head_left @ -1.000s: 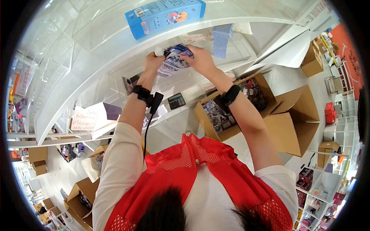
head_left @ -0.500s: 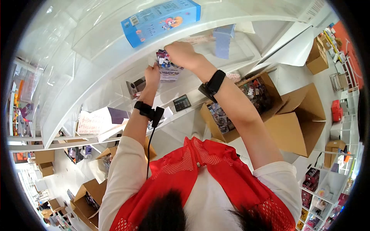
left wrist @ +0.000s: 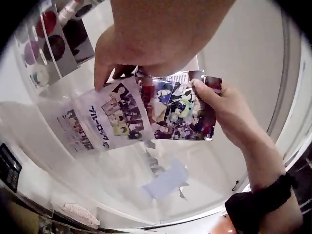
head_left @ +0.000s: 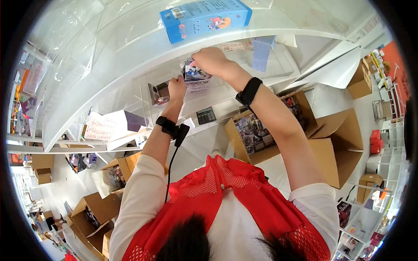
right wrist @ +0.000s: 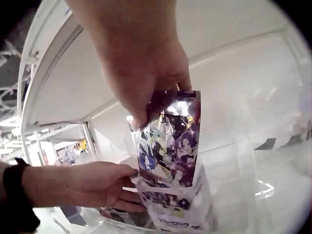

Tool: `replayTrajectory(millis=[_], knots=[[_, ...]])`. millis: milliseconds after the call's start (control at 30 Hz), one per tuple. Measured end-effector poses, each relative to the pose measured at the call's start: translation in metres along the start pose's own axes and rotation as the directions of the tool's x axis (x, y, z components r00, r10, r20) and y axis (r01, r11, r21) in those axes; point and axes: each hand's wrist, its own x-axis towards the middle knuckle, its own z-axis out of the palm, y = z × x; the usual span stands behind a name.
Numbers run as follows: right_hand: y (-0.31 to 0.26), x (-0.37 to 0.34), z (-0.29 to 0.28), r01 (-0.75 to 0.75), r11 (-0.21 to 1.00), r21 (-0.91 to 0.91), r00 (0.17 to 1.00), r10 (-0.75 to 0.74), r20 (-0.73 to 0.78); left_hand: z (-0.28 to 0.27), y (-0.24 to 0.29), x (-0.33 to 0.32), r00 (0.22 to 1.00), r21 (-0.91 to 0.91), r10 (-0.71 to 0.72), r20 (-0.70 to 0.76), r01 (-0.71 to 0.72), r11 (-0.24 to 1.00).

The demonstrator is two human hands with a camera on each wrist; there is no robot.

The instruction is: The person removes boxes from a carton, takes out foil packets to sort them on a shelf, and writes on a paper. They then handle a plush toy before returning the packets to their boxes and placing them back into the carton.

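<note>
My left hand [head_left: 176,90] grips the side of a white printed package [left wrist: 117,114] with Japanese lettering and a group of cartoon figures on it. With thumb and fingers, my right hand [head_left: 212,61] pinches the top end of shiny foil packets [left wrist: 180,109] printed with anime characters. In the right wrist view the foil packets [right wrist: 168,151] stand upright, their lower end overlapping the top of the white package [right wrist: 178,212]. Both hands are over a clear acrylic shelf compartment. The left fingertips are partly hidden behind the package.
A blue printed box [head_left: 207,19] sits on the clear upper tier beyond my hands. A calculator [head_left: 206,115] lies nearer me. To the right stand an open cardboard box [head_left: 257,135] of small packets and another open carton [head_left: 337,148]. A handwritten sheet [head_left: 101,126] is at left.
The fanned packets held between both hands are now gathered upright. My right hand has moved over to their top end, while my left hand has gone lower along the side.
</note>
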Motion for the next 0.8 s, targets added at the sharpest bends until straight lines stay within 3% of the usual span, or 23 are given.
replayTrajectory(millis=[100, 200, 333, 367, 467, 500, 600, 700, 800], knots=[[-0.009, -0.002, 0.004, -0.063, 0.998, 0.03, 0.995, 0.065, -0.081, 0.006, -0.005, 0.005, 0.999, 0.067, 0.034, -0.04, -0.032, 0.997], [-0.014, -0.006, 0.025, 0.043, 0.999, -0.005, 0.961, -0.043, -0.272, 0.003, 0.014, -0.011, 0.998, -0.048, -0.06, 0.013, 0.06, 0.997], [-0.005, -0.001, 0.001, -0.008, 0.995, -0.097, 0.998, 0.003, -0.057, 0.0, -0.015, 0.012, 0.987, 0.085, -0.077, 0.139, 0.065, 0.994], [-0.006, 0.002, -0.001, -0.045, 0.993, -0.11, 0.995, 0.035, -0.09, 0.001, -0.015, 0.012, 0.989, 0.115, -0.053, 0.142, 0.037, 0.993], [-0.02, 0.002, -0.011, 0.075, 0.98, -0.184, 0.994, -0.059, 0.09, -0.002, 0.002, -0.001, 0.988, 0.15, 0.034, 0.151, -0.057, 0.987], [-0.017, 0.006, 0.001, 0.113, 0.98, -0.166, 0.981, -0.084, 0.172, -0.004, 0.007, -0.006, 0.986, 0.153, 0.067, 0.154, -0.091, 0.984], [-0.01, 0.007, 0.018, 0.095, 0.99, 0.104, 0.984, -0.109, 0.139, 0.001, -0.018, 0.004, 0.999, 0.03, 0.047, 0.008, -0.048, 0.998], [-0.002, 0.004, 0.006, -0.092, 0.995, 0.045, 0.994, 0.094, -0.057, -0.009, -0.022, 0.01, 0.987, 0.098, 0.018, 0.158, -0.034, 0.995], [0.023, 0.004, 0.013, -0.069, 0.979, 0.192, 0.936, 0.13, -0.328, -0.014, -0.015, 0.008, 0.973, 0.102, -0.093, 0.21, 0.073, 0.992]])
